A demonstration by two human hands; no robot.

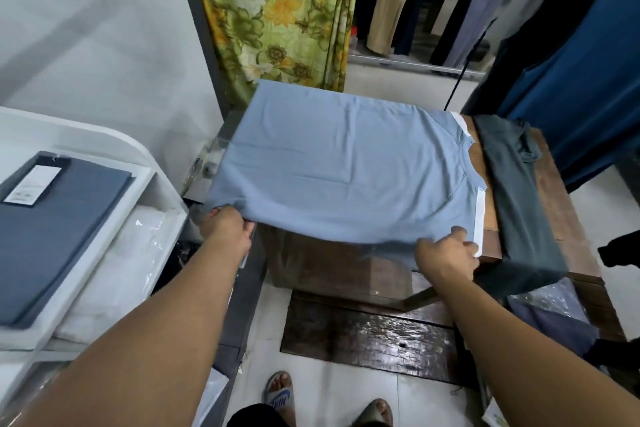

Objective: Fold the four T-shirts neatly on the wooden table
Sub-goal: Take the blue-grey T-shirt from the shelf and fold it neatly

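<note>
A light blue T-shirt (346, 163) lies spread over the wooden table (554, 204), its neck toward the right. My left hand (227, 227) grips its near left corner. My right hand (446, 253) pinches the near right edge beside a white strip (479, 218) showing under the blue cloth. The near edge is lifted a little off the table. A dark green T-shirt (516, 204) lies folded in a long band on the table's right side, its end hanging over the front edge.
A white shelf unit (104, 142) at the left holds a folded blue-grey garment (52, 229) and white packed items. A floral curtain (277, 10) hangs behind the table. Hanging clothes (571, 62) crowd the right. My sandalled feet (280, 395) stand on tiled floor.
</note>
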